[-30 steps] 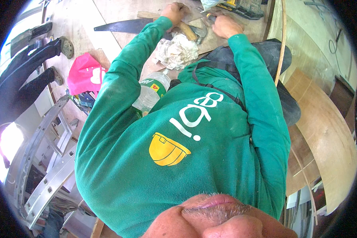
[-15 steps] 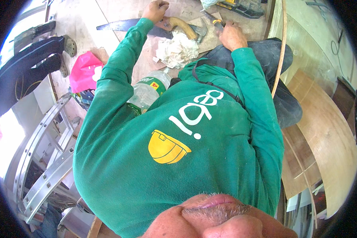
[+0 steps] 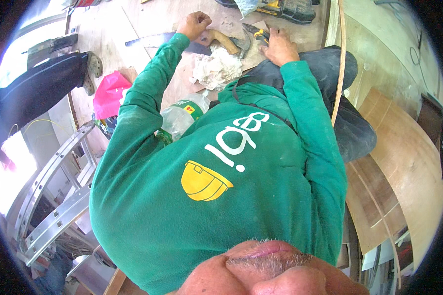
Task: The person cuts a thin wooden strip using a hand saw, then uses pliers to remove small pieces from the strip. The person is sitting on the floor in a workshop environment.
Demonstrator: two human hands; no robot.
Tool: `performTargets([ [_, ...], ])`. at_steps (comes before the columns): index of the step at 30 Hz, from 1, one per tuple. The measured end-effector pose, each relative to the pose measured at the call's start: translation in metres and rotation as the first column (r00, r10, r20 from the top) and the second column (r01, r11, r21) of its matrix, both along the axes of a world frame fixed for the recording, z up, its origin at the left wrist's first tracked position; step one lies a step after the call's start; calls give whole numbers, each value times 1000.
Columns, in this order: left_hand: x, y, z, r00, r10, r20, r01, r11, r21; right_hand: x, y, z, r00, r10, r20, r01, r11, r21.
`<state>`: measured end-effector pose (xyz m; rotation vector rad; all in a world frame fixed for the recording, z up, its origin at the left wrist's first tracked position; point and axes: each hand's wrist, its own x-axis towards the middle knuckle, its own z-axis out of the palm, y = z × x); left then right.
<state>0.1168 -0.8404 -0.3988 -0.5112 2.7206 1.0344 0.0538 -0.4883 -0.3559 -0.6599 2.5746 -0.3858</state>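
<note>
Bright daylight, blown-out glare at left, fisheye-bent edges.

Single head-worn fisheye, steeply downward over own chest toward the hands, close.

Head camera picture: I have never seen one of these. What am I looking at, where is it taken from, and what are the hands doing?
There is no machine here. A person wears a wide fisheye camera on the head, looking down, so the green long-sleeved shirt fills the middle and straight edges bend near the rim. Both arms reach away, toward the top of the picture. The left hand is closed in a fist beside the wooden handle of a hammer and the blade of a handsaw; whether it grips anything is hard to tell. The right hand rests flat on the plywood surface, next to pliers. Between the arms lie a crumpled white rag and a clear plastic bottle. A pink bag lies at the left.
</note>
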Motion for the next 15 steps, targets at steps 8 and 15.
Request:
performTargets([
  [8,4,28,9,954,-211,-214,189,975,-117,26,78,126,978,-153,139,206,693,-691],
  [15,27,247,124,569,-640,-516,814,528,242,117,234,327,973,-228,36,126,396,-909],
])
